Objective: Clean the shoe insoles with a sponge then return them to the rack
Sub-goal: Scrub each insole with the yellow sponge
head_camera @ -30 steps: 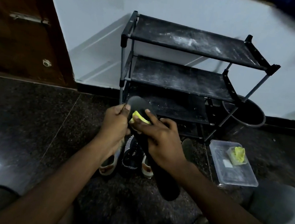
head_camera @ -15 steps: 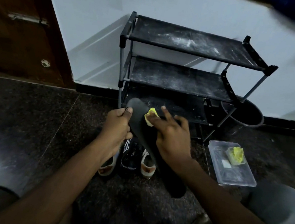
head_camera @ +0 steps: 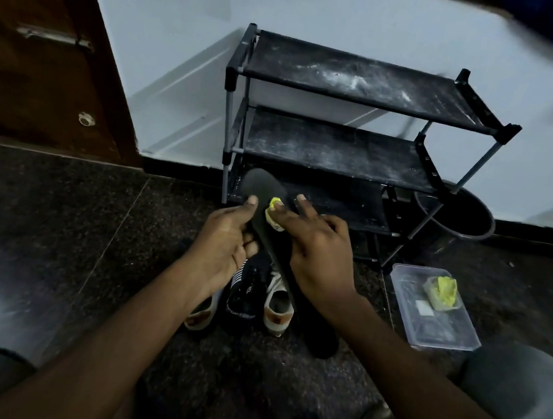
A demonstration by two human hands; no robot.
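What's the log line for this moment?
left hand: holds insole | right hand: holds sponge against insole | rack: insole not yet back

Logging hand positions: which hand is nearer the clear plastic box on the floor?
Right. The right hand, holding the sponge on the insole, is left of the clear plastic box; the left hand is farther left, beyond the insole.
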